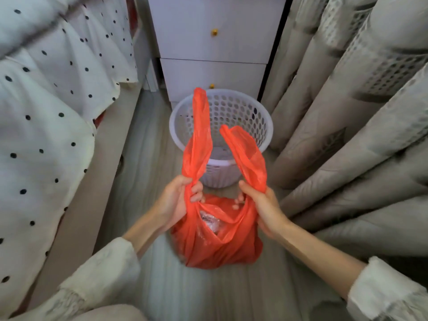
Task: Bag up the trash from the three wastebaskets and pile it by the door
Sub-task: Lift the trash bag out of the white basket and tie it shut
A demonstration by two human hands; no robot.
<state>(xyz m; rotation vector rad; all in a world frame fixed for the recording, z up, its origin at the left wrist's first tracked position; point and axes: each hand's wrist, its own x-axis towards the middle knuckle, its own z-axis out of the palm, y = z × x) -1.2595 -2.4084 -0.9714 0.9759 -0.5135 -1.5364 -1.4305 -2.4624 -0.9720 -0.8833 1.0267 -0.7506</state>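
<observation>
both hands grip the thin orange plastic bag (215,242) by its handles — left hand (179,200) closed on one, right hand (261,207) on the other — its 12 o'clock holds the white perforated plastic wastebasket (221,135).

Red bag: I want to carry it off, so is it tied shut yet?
Not yet. The red bag gapes open; left hand and right hand hold its untied handles apart.
</observation>
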